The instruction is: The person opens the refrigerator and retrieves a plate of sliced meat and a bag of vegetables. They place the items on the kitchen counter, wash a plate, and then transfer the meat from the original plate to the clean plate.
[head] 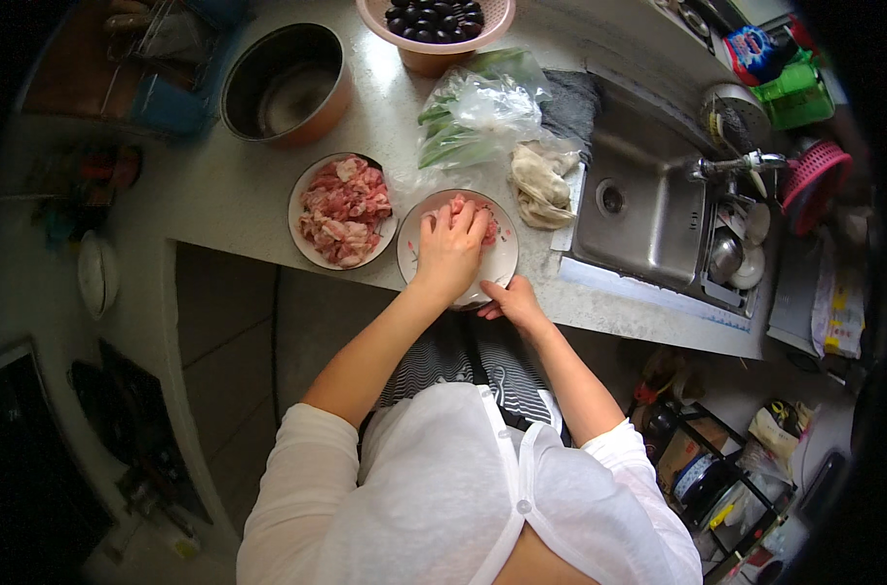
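A white plate with a dark rim and small red marks (504, 259) sits at the counter's front edge, holding some pieces of raw meat (459, 202). My left hand (449, 248) reaches over it, fingers bent down onto the meat and partly covering it; whether they grip a piece is hidden. At the plate's near right rim, my right hand (518, 303) grips the edge, thumb on top and fingers below. Just left stands a second plate (387, 230), heaped with raw, pinkish chopped meat (345, 208).
Behind are a deep round pot (330, 106), a pink colander (438, 45) of dark round fruit and a clear plastic bag of green vegetables (473, 110). A crumpled cloth (542, 186) lies beside the steel sink (641, 219). Below right stands a loaded rack (728, 468).
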### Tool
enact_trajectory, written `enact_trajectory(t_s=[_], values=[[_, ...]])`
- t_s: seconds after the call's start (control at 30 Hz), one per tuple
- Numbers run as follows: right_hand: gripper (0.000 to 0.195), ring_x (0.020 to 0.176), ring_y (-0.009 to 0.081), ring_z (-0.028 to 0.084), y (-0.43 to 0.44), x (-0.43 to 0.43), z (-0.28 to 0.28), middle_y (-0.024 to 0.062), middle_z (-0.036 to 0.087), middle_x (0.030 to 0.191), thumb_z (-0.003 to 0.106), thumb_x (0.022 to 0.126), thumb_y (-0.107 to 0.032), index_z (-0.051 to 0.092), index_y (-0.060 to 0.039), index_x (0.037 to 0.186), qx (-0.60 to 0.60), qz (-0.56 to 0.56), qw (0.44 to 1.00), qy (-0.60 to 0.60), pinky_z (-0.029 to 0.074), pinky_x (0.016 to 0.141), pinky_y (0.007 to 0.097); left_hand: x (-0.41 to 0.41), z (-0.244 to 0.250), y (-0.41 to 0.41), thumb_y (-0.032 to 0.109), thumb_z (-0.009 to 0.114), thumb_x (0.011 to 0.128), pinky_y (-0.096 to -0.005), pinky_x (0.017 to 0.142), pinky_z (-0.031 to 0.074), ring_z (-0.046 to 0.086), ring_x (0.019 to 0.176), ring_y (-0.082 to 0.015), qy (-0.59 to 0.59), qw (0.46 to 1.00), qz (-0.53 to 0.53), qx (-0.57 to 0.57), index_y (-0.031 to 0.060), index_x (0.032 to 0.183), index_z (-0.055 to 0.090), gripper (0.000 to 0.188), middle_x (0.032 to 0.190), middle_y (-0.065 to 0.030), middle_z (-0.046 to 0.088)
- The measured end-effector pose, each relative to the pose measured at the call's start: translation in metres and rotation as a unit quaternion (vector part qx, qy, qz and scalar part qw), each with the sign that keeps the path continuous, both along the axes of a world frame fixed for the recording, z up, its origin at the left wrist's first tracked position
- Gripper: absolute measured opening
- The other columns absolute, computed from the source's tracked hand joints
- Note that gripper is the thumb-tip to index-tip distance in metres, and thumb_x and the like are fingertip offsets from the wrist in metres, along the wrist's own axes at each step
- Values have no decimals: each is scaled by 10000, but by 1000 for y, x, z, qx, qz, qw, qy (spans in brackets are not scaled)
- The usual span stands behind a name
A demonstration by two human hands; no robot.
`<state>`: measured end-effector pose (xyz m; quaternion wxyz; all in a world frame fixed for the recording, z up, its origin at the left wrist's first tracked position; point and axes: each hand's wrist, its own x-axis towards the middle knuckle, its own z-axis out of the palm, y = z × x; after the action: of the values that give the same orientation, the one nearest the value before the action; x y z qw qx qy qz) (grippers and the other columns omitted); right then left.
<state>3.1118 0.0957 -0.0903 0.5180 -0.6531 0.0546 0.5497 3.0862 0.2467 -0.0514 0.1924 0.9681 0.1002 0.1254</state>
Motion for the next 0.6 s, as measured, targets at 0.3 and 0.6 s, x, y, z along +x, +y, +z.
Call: enact_trajectory(t_s=[0.3, 0.6], values=[[263, 530, 169, 587, -7, -2, -1, 126, 601, 746, 545, 792, -176, 528, 63, 899, -2, -13, 1000, 14, 472, 437, 225, -26, 38, 122, 92, 666, 563, -400, 858, 350, 402, 1048, -311, 1, 994, 75, -75, 77, 1037, 485, 507, 1084, -152, 450], [266, 532, 168, 585, -6, 0, 1, 127, 601, 755, 550, 796, -179, 520, 58, 912, -6, -5, 1000, 19, 474, 442, 223, -11, 26, 139, 148, 710, 506, -419, 776, 378, 397, 988, -317, 193, 978, -41, 72, 135, 982, 486, 527, 993, -119, 424]])
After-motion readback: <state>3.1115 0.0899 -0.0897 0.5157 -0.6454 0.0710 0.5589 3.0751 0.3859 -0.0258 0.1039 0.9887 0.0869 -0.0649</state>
